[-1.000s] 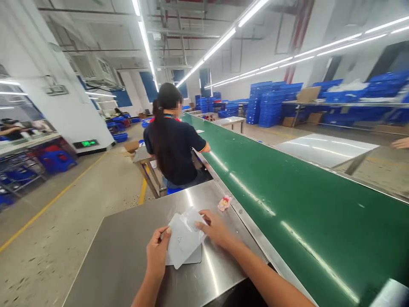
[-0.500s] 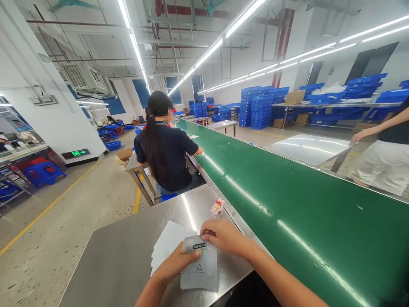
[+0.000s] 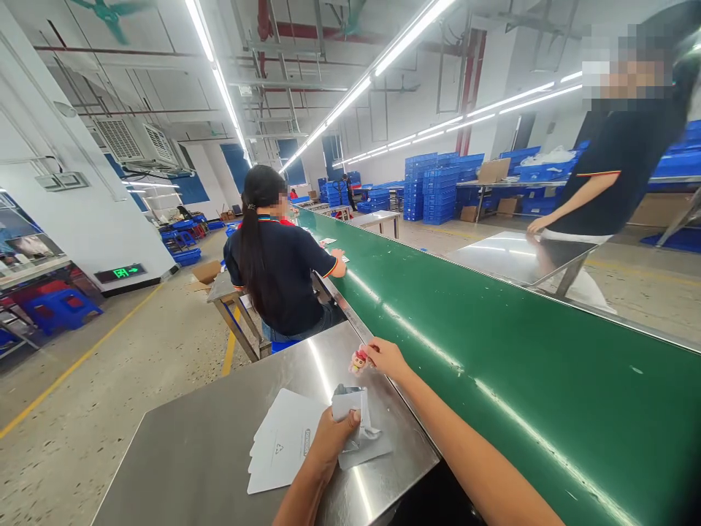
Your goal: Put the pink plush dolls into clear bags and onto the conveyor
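Observation:
My left hand [image 3: 335, 432] grips a small grey-white plastic pouch [image 3: 366, 440] above the steel table [image 3: 191, 431]; the pouch's top looks folded or pulled back, its mouth towards the far side. My right hand [image 3: 386, 358] pinches a small pink-and-red cartoon figure [image 3: 358, 361] by its right side, at the table's edge beside the conveyor. Left of my left hand, a fanned stack of flat white pouches [image 3: 282, 446] with printed marks lies on the table.
A green conveyor belt [image 3: 476, 343] runs along the right. A seated co-worker [image 3: 279, 270] is ahead, one hand over the belt. Another person [image 3: 613, 168] stands across it, leaning on a metal table [image 3: 493, 256]. Blue crates [image 3: 432, 186] are stacked behind.
My right hand has left the pouch and moved up to the cartoon figure, taking hold of it. The pouch in my left hand has opened out or folded. The person across the belt leans farther into view.

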### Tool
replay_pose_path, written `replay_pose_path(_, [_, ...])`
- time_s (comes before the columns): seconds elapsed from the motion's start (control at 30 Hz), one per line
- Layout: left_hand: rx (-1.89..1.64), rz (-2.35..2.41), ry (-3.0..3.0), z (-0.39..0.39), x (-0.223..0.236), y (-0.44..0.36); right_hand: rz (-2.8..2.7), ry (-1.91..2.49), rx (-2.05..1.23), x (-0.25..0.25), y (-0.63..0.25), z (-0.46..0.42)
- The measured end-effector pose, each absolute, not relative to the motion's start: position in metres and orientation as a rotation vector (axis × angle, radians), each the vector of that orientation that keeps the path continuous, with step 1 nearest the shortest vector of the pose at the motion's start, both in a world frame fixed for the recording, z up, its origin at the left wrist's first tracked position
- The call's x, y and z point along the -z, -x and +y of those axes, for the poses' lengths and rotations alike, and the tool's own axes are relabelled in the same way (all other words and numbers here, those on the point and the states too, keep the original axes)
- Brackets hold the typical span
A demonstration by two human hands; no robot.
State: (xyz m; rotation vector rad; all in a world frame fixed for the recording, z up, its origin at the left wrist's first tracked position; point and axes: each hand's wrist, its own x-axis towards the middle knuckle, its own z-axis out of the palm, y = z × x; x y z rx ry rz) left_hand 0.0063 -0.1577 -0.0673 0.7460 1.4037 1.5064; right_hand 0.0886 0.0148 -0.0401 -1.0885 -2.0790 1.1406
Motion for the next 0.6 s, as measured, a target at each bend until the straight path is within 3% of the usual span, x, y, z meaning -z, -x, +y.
replay_pose_path(0.23, [-1.42,1.561,-0.943,-0.151,0.063,-0.012,-1.936,0.632,-1.417,-0.012,-0.129,-0.022])
replay_pose_path(0.5, [-1.321,1.497,-1.073,-0.149,0.058,-0.021,-2.127,0.608,-1.217,-0.029,-0.164,-0.038])
replay_pose_path(0.6, [-1.316,1.508,-1.116,-0.149,0.054,-0.023,-2.202,0.74,-0.977,-0.027,-0.172,-0.036])
